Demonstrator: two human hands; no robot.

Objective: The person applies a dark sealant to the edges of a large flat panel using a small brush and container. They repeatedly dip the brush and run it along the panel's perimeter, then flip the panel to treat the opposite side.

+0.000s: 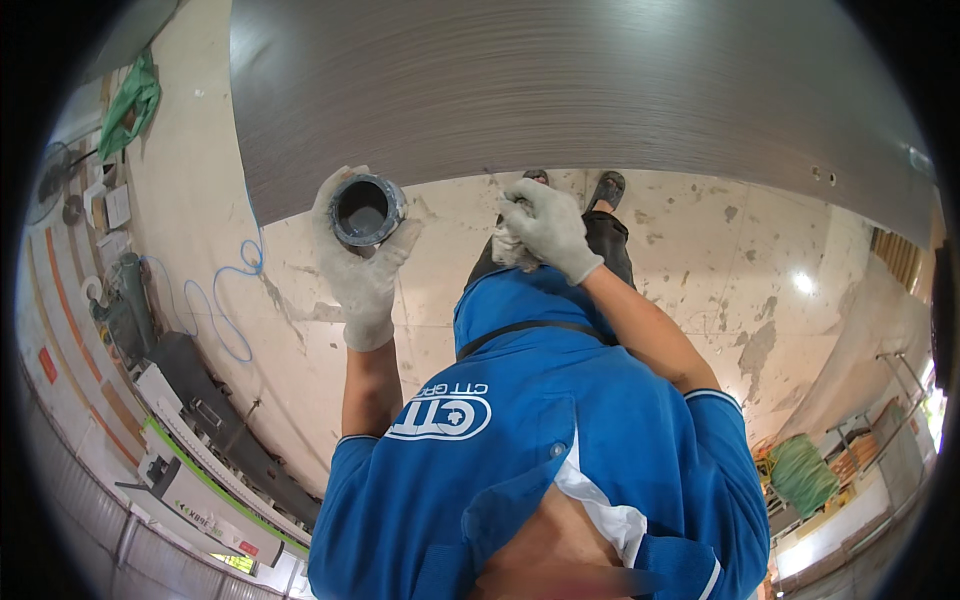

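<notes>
My left hand (358,285), in a pale grey work glove, is closed round a small round pot (372,238). The pot's rim is smeared blue-grey, and its open mouth faces up, showing dark grey inside. My right hand (556,228), gloved the same way, is held in front of my waist with its fingers curled. A crumpled greyish rag (512,248) is bunched under those fingers, partly hidden by them. Beyond both hands lies a large dark grey panel (560,90) with a fine streaked surface; neither hand touches it.
The panel's near edge crosses just past my feet (606,188). A thin blue hose (222,312) coils on the stained pale floor (690,290) at left. Further left stand a long machine (205,490), a fan (50,182) and a green bag (130,105). Green wrapped material (803,475) sits at right.
</notes>
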